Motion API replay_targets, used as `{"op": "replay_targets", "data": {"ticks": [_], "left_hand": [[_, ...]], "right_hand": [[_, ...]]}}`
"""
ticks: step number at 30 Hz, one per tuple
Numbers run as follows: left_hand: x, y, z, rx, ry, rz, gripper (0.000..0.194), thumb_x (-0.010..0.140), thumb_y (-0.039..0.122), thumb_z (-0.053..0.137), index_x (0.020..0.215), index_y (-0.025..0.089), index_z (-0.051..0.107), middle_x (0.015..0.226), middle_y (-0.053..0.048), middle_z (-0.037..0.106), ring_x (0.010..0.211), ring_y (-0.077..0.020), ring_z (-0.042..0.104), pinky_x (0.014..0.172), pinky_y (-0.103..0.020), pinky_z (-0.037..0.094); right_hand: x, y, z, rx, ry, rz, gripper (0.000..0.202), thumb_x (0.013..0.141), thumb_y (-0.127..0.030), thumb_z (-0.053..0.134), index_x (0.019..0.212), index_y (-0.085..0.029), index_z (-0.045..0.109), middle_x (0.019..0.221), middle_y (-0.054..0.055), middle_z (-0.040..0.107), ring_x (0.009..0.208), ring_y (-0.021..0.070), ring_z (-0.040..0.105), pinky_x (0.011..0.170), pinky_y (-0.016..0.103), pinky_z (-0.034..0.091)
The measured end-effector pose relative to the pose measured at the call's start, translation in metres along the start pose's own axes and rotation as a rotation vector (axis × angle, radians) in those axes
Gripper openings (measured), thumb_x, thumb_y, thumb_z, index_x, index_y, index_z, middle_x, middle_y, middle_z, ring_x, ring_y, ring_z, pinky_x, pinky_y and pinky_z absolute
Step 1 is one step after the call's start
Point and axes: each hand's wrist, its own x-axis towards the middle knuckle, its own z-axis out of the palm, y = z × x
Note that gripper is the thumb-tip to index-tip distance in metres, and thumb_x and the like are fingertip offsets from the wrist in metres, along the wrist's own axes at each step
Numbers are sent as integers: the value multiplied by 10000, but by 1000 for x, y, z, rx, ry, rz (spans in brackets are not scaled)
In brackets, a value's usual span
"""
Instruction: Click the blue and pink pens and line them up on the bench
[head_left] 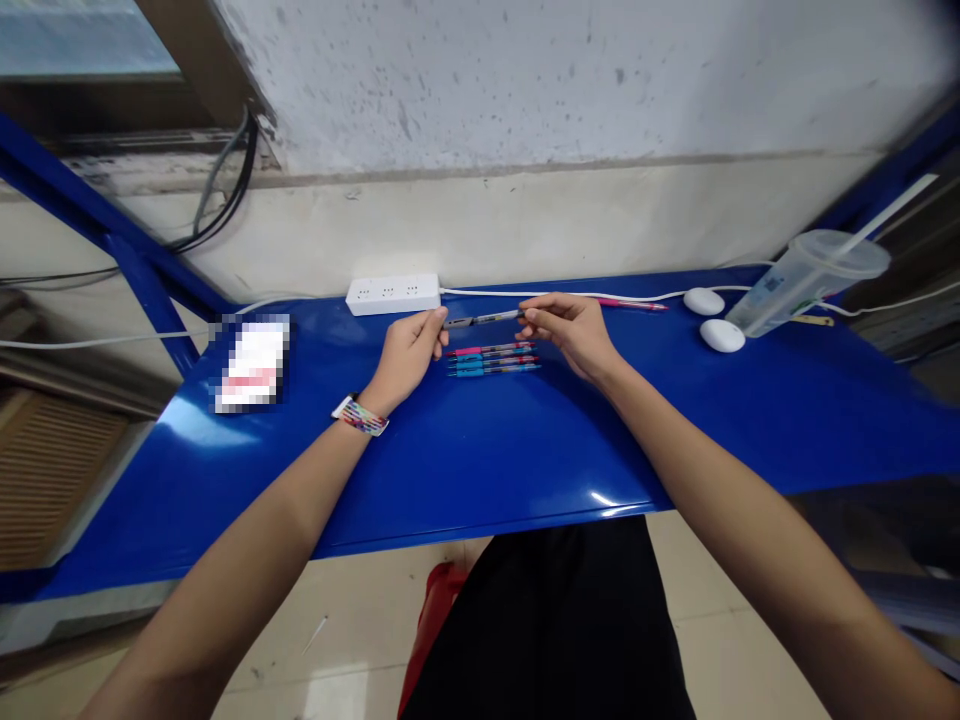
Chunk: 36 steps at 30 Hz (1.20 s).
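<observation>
Between my two hands a pen (491, 318) with a clear barrel and dark ends is held roughly level, just above the blue table (480, 450). My left hand (412, 350), with a colourful band at its wrist, pinches the pen's left end. The fingertips of my right hand (566, 330) close on its right end. Right below it, several pens with blue and pink parts (493, 366) lie side by side in a row on the table.
A white power strip (394, 295) sits by the wall, its cable running right past a red pen (634, 305). Two white rounded objects (722, 336) are near a clear plastic cup (806, 280) with a straw. Far left lies a blurred packet (253, 362).
</observation>
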Motion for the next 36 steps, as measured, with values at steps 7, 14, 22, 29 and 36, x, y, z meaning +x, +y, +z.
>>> {"op": "replay_targets", "data": {"ticks": [7,14,22,29,36], "left_hand": [[1,4,3,-169,-2,35,194,942,381,841,1050,259,735,826,-12,732,732,-160,700,714,-314,576],[2,2,4,-240,-55,-2,374,966,341,830,1309,276,694,929,-31,788,812,-184,776,801,-334,633],[2,2,4,-169,-60,13,392,978,287,812,1359,264,723,1058,-60,818,1017,-215,812,929,-342,649],[1,3,5,-116,-54,24,194,1021,239,746,1206,237,806,1071,-78,850,1076,-241,822,991,-390,636],[1,1,5,-98,-28,-8,270,1049,348,742,1296,254,795,1072,-78,863,1046,-232,811,984,-384,630]], "right_hand": [[1,0,-1,2,57,70,276,742,-411,991,851,-209,838,793,27,771,660,145,704,732,348,688],[-1,-1,2,43,35,69,256,742,-390,994,855,-219,840,797,25,772,675,153,706,736,357,691],[0,1,2,-12,27,85,310,737,-427,1002,880,-215,825,807,28,774,674,161,726,701,345,665],[-1,2,3,-7,17,69,259,760,-393,977,883,-214,836,813,33,779,676,165,730,701,351,659],[0,4,2,15,12,52,274,756,-406,998,885,-221,842,820,29,788,675,161,731,704,351,665]]}}
